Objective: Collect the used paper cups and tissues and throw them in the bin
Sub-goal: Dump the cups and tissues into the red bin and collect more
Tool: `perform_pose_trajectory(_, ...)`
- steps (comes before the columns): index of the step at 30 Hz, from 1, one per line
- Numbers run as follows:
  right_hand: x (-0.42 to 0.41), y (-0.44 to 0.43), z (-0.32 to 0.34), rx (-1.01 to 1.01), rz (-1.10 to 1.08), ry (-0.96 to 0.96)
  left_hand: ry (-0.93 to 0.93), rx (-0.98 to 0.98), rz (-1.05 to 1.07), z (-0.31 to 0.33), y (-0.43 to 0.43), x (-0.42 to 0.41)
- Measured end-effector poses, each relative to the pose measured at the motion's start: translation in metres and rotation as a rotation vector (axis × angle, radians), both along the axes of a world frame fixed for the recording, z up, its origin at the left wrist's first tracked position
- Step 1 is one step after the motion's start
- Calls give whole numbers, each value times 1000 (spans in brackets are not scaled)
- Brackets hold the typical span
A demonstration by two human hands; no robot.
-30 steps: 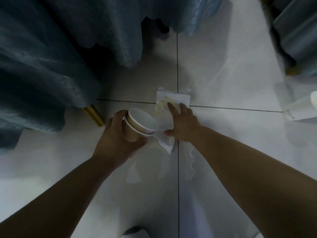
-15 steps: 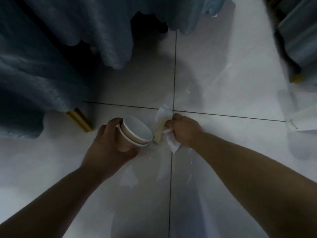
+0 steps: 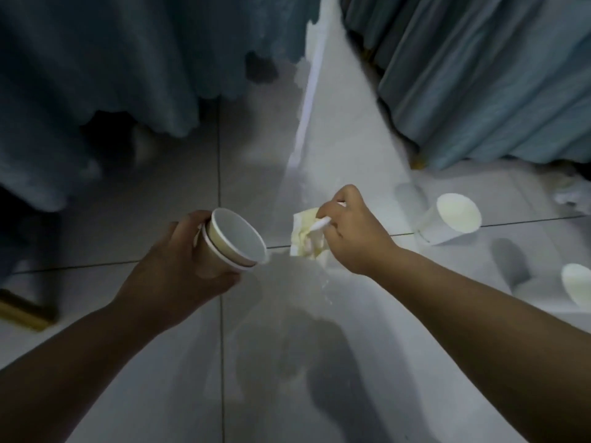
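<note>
My left hand (image 3: 179,266) grips a stack of nested white paper cups (image 3: 235,241), tilted with the mouth facing right and up. My right hand (image 3: 351,231) pinches a crumpled, yellow-stained tissue (image 3: 303,233) lifted just above the white tiled floor, a little right of the cups. Another paper cup (image 3: 447,223) lies on its side on the floor to the right of my right hand. A further cup (image 3: 575,287) sits at the right edge. A crumpled tissue (image 3: 572,195) lies at the far right by the cloth.
Blue-grey draped cloths hang to the floor at the upper left (image 3: 96,75) and upper right (image 3: 479,75). A gold furniture leg (image 3: 22,311) shows at the lower left. Glossy white tiles (image 3: 287,362) stretch between the cloths.
My right hand went from lying flat on the tissue to gathering it and lifting it off the floor. The view swung right, bringing two more cups into sight.
</note>
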State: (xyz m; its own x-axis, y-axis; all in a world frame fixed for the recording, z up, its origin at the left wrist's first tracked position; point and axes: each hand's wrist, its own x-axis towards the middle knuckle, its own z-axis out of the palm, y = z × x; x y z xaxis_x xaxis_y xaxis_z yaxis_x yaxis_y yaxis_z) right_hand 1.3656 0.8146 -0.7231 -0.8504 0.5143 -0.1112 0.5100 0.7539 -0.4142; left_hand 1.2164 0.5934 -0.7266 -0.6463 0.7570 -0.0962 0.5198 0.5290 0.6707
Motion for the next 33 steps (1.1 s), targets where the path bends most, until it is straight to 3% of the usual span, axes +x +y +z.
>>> perform_pose_trajectory(5,68,44,14,-133,-259,43,-22,13,-89,7,66,39)
perform_pose_trajectory(8,105,64,11,-80,-420,46,-16,-9,-156,9,101,71)
perform_pose_trajectory(15,194,105,3,-228,-738,257,2,-51,-338,6,166,135)
perform_pose_trajectory(19,245,125,0,-103,-873,249,-42,-45,-345,-3,199,169)
perform_pose_trajectory(25,312,151,-9,55,-1052,-32,-146,-24,-384,-21,235,219)
perform_pose_trajectory(29,333,158,-25,48,-984,-313,-187,-19,-404,-32,245,235)
perform_pose_trajectory(33,338,158,-43,24,-931,-403,-201,-28,-390,-39,246,237)
